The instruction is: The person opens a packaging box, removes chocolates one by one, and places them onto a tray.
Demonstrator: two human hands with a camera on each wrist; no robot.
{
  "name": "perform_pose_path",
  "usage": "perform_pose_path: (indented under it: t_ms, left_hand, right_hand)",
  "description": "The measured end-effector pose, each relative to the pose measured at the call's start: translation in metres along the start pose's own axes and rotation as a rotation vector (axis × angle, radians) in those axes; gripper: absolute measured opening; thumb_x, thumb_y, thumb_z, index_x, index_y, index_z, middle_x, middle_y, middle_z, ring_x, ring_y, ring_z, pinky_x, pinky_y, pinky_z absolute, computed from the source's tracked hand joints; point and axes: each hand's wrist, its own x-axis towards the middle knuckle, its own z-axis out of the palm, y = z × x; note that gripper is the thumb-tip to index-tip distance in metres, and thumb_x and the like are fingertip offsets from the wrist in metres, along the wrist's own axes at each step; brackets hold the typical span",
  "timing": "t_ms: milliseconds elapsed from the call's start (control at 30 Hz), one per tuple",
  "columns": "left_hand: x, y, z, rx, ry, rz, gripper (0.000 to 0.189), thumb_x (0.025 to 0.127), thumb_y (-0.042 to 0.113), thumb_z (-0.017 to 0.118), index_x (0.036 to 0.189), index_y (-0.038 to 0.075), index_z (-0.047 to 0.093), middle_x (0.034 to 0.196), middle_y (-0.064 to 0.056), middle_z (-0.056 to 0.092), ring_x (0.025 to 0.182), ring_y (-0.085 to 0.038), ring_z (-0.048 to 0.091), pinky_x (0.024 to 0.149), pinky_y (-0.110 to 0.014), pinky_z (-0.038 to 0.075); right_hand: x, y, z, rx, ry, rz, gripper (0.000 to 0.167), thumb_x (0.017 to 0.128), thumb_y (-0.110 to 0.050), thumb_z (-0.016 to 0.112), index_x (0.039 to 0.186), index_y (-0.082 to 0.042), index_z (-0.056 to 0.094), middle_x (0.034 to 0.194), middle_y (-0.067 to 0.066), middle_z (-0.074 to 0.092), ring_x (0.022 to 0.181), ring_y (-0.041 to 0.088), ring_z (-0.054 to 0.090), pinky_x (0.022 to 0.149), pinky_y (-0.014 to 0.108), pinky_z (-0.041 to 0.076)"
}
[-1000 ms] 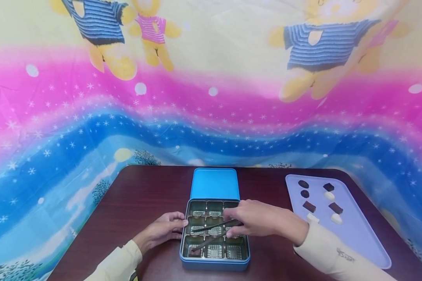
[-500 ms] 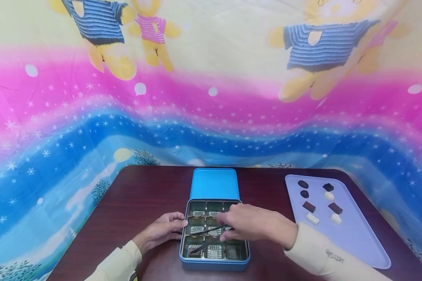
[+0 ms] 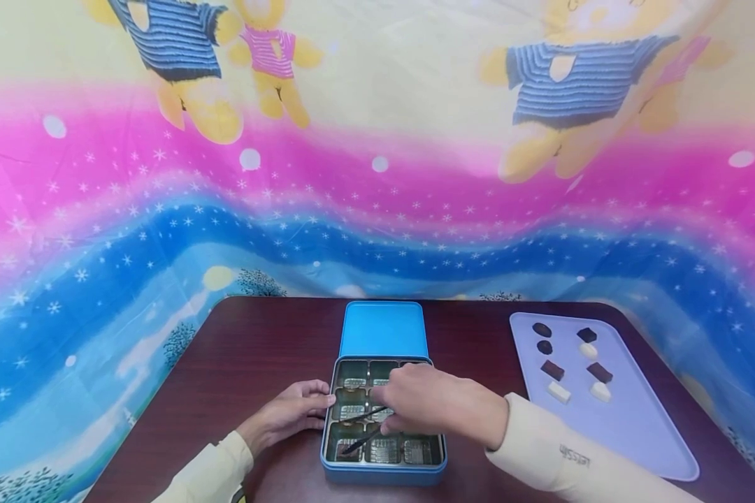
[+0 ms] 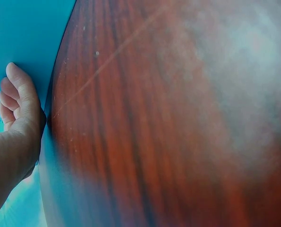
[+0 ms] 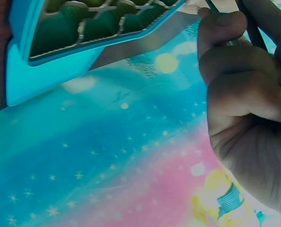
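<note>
A blue tin [image 3: 384,477] with a gold insert of square compartments stands open before me. My left hand [image 3: 296,409] rests its fingertips and thumb against the tin's left side; the left wrist view also shows that hand beside the blue wall. Over the tin's right half, my right hand [image 3: 440,402] grips dark tongs [image 3: 363,443], thumb and fingers bent round them. The two tong arms are spread apart and point left, the nearer tip down in the front-left compartment. A brown chocolate [image 3: 344,448] lies in that compartment at this tip. My hand hides part of the right-hand compartments.
The tin's bright blue lid [image 3: 384,330] lies behind it. At the right of the dark wooden table [image 3: 258,342], a lilac tray [image 3: 635,426] carries several dark, brown and white chocolates, such as a white block [image 3: 558,392]. A patterned cloth [image 3: 377,209] hangs behind.
My right hand has moved left over the tin with the tongs, and its sleeve has drawn away from the tray, uncovering the white block. My left hand stays at the tin's side.
</note>
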Motion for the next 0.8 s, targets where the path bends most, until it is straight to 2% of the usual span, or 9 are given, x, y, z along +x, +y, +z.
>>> perform_pose_path:
  t_ms: [300,467,800]
  left_hand:
    - [0.000,0.000,0.001,0.004,0.002,-0.003,0.013,0.096,0.009,0.061,0.101,0.007,0.049,0.091,-0.002,0.064,0.084,-0.014,0.063,0.075,-0.032,0.055]
    - [0.000,0.000,0.000,0.005,0.005,-0.008,0.013,0.096,0.009,0.061,0.101,0.007,0.050,0.091,-0.002,0.064,0.084,-0.014,0.063,0.075,-0.032,0.055]
    - [0.001,0.001,0.000,0.009,0.009,-0.015,0.014,0.095,0.010,0.061,0.101,0.007,0.050,0.092,-0.002,0.065,0.085,-0.015,0.064,0.075,-0.033,0.055]
  right_hand:
    - [0.008,-0.011,-0.004,-0.143,0.019,0.012,0.030,0.084,-0.048,0.075,0.098,-0.022,0.071,0.066,-0.005,0.061,0.058,0.009,0.057,0.056,0.025,0.051]
    - [0.012,-0.016,-0.005,-0.184,0.026,0.035,0.027,0.083,-0.048,0.076,0.094,-0.024,0.074,0.069,-0.006,0.065,0.058,0.008,0.057,0.054,0.024,0.051]
    - [0.021,-0.027,-0.002,-0.331,0.036,0.098,0.035,0.081,-0.056,0.075,0.070,-0.023,0.071,0.059,-0.007,0.057,0.051,0.007,0.051,0.048,0.023,0.048]
